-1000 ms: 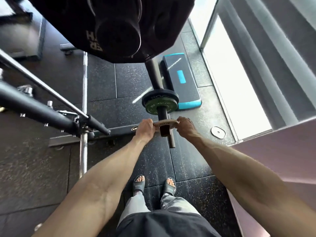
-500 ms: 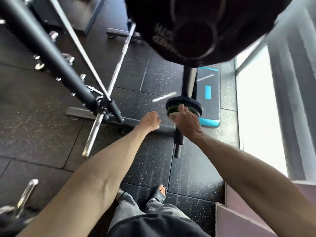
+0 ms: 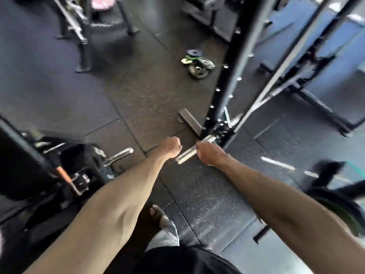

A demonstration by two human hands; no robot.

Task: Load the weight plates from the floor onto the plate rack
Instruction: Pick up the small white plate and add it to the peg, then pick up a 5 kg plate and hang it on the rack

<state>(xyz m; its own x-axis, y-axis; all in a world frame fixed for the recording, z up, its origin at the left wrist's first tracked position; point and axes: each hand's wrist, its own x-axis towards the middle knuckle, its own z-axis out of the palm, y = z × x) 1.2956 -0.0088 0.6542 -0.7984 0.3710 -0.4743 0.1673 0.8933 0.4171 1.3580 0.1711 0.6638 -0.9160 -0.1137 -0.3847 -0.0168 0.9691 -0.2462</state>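
Observation:
A small pile of weight plates (image 3: 198, 65), black with some green, lies on the rubber floor ahead, left of a black upright post (image 3: 227, 76). Both arms reach forward and neither hand holds anything. My left hand (image 3: 170, 147) hangs with loosely curled fingers. My right hand (image 3: 209, 155) is relaxed, in front of a chrome barbell end (image 3: 185, 155) that shows between the two hands. At the lower right edge, blurred, part of the plate rack with loaded dark and green plates (image 3: 339, 206) is in view.
A black machine with chrome pegs (image 3: 118, 155) stands at the left. More rack frames and legs (image 3: 85, 46) stand at the back left, and angled bars (image 3: 286, 76) at the right. The post's flat foot (image 3: 189, 119) lies on the floor ahead. My sandalled foot (image 3: 158, 214) is below.
My view has swung left, away from the plate rack. My right hand has left the plate it pushed onto the peg. Both hands now hang free, and the floor pile has come into view.

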